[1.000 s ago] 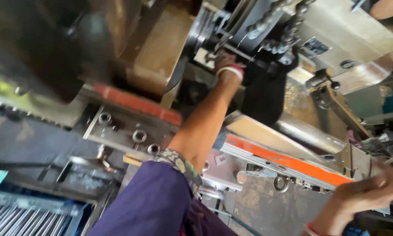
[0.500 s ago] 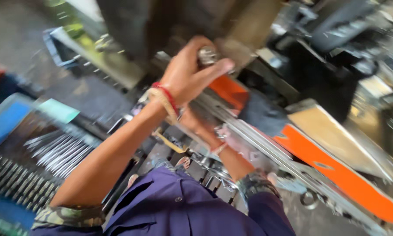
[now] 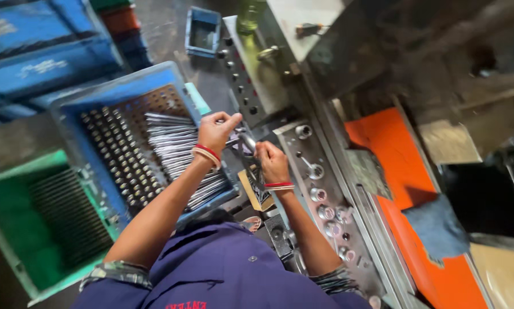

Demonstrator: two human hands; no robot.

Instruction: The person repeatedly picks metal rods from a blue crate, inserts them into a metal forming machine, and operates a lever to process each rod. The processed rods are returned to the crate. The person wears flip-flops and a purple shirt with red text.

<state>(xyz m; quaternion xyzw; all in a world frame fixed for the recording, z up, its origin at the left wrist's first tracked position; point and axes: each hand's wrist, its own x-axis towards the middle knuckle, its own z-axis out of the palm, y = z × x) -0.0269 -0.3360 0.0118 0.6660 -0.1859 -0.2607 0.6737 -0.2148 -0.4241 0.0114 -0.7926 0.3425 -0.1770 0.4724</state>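
The person leans over a blue crate [image 3: 85, 109] full of thin metal rods [image 3: 177, 151], and that crate is the thing to steer by. The left hand [image 3: 218, 130] hangs over the crate's machine-side edge, fingers curled shut around a small bunch of rods lifted from the pile. A red and white band sits on that wrist. Just past the same edge, on the machine's side, the right hand [image 3: 271, 162] is closed too, pinching the near end of what looks like the same metal pieces [image 3: 246, 142]; they are blurred, so I cannot tell how many there are. It also wears a red band.

Beyond the crate from the hands' side runs a grey metal plate [image 3: 325, 194] studded with round sockets and bolts. Farther out from the crate lies an orange strip [image 3: 400, 177] of the machine, with a grey rag [image 3: 437, 226] lying on it. On the crate's other side stands a green crate [image 3: 17, 229] with dark ribbed contents. More blue crates [image 3: 34, 51] are stacked behind it, and a small blue tray [image 3: 202, 31] sits on the floor near the crate's far corner.
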